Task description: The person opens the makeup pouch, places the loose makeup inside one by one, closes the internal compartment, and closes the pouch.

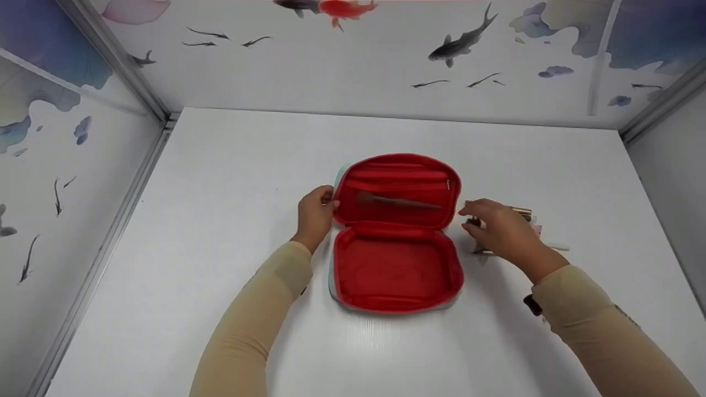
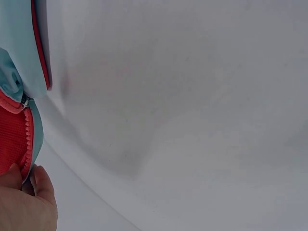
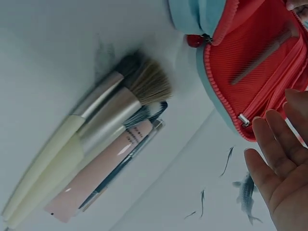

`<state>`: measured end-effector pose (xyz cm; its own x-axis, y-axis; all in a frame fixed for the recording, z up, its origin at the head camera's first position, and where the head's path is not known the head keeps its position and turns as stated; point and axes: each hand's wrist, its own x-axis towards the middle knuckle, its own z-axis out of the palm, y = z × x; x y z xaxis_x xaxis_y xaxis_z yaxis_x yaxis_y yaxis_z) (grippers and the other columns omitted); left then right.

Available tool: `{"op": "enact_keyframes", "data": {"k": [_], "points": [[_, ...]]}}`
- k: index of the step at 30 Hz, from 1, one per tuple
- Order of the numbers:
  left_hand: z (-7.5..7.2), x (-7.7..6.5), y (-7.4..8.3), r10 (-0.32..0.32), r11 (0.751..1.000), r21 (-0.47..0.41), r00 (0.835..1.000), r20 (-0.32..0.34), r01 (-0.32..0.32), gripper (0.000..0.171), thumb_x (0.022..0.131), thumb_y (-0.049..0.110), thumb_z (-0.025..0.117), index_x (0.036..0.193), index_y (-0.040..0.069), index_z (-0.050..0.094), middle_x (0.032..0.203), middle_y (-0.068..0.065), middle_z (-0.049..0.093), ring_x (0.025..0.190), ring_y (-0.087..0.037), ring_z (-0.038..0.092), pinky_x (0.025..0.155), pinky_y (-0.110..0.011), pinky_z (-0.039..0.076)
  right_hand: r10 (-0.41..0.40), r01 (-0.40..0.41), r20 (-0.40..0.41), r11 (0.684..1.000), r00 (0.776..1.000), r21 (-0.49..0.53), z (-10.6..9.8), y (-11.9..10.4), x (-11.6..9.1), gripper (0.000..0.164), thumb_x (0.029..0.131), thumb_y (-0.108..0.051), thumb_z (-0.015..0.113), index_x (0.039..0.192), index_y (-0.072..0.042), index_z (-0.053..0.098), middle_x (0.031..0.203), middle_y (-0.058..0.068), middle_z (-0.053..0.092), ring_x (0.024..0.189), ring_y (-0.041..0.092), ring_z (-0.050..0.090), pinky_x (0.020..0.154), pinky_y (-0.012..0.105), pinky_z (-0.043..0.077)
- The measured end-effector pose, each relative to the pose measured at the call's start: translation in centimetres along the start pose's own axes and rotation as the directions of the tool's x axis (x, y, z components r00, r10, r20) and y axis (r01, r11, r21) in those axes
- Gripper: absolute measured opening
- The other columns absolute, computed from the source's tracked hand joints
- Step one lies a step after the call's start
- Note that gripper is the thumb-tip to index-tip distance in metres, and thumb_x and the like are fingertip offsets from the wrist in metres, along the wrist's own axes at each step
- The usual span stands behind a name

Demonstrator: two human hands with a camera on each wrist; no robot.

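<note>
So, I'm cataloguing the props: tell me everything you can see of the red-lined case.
The case sits open on the white table, its rounded halves hinged together. It looks like fabric, pale blue outside and red inside, with red zipper teeth along the rims. In the far half, a brush shows behind mesh-looking fabric near a zipper pull. The left hand pinches that half's left edge.

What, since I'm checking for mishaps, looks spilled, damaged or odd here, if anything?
Nothing stands out: the zippered cosmetic case is open, one makeup brush inside its lid; other brushes lie together beside a pink tube.
</note>
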<state>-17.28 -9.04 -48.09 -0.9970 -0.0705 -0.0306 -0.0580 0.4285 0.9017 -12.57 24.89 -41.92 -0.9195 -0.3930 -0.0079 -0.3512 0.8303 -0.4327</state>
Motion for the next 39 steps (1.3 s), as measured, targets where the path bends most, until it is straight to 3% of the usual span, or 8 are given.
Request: {"op": "enact_keyframes", "data": {"k": [3,9,17,29,39], "points": [[0.0,0.1,-0.1,0.003,1.000,-0.001,1.000,-0.004,-0.003,0.027,0.090,-0.003,0.062,0.117,-0.003,0.063,0.109,-0.017,0.066,0.106,-0.027,0.063,0.088,-0.033,0.052,0.020,-0.020,0.001,1.000,1.000,-0.006,0.3,0.9,-0.8,0.025,0.089,-0.005,0.066,0.113,-0.002,0.067,0.125,0.017,0.061,0.112,0.034,0.059,0.088,0.049,0.051],[0.1,0.2,-0.2,0.021,1.000,0.000,1.000,-0.015,-0.021,0.027,0.088,-0.004,0.063,0.115,-0.004,0.064,0.108,-0.018,0.067,0.104,-0.027,0.064,0.087,-0.034,0.053,0.099,-0.098,-0.023,0.995,0.995,0.011,0.6,2.3,-2.5,0.026,0.089,-0.007,0.066,0.114,-0.001,0.068,0.112,0.018,0.065,0.108,0.035,0.060,0.086,0.053,0.050],[0.0,0.2,0.0,-0.017,1.000,-0.007,1.000,-0.006,0.017,0.028,0.089,-0.003,0.063,0.118,-0.003,0.063,0.111,-0.017,0.066,0.106,-0.026,0.062,0.088,-0.033,0.052,0.111,-0.111,-0.004,0.993,0.994,-0.047,1.2,3.4,-4.1,0.033,0.087,-0.003,0.068,0.120,-0.001,0.066,0.115,0.021,0.066,0.110,0.039,0.059,0.088,0.056,0.049],[0.0,0.1,0.0,-0.006,1.000,0.005,1.000,-0.011,0.006,0.029,0.088,-0.004,0.064,0.118,-0.004,0.063,0.112,-0.018,0.066,0.107,-0.028,0.062,0.091,-0.034,0.051,0.109,-0.106,0.011,0.981,0.994,-0.160,2.4,3.9,-5.6,0.026,0.083,-0.003,0.073,0.109,-0.009,0.072,0.108,0.013,0.068,0.105,0.032,0.062,0.081,0.050,0.054],[-0.1,0.0,0.0,0.009,1.000,0.009,1.000,-0.012,-0.009,0.028,0.088,-0.003,0.065,0.116,-0.005,0.064,0.109,-0.018,0.067,0.104,-0.028,0.063,0.088,-0.034,0.052,0.137,-0.124,0.042,0.966,0.990,-0.226,3.0,4.3,-6.2,0.034,0.084,-0.004,0.073,0.117,-0.008,0.068,0.116,0.018,0.065,0.112,0.036,0.059,0.083,0.052,0.052]]}}
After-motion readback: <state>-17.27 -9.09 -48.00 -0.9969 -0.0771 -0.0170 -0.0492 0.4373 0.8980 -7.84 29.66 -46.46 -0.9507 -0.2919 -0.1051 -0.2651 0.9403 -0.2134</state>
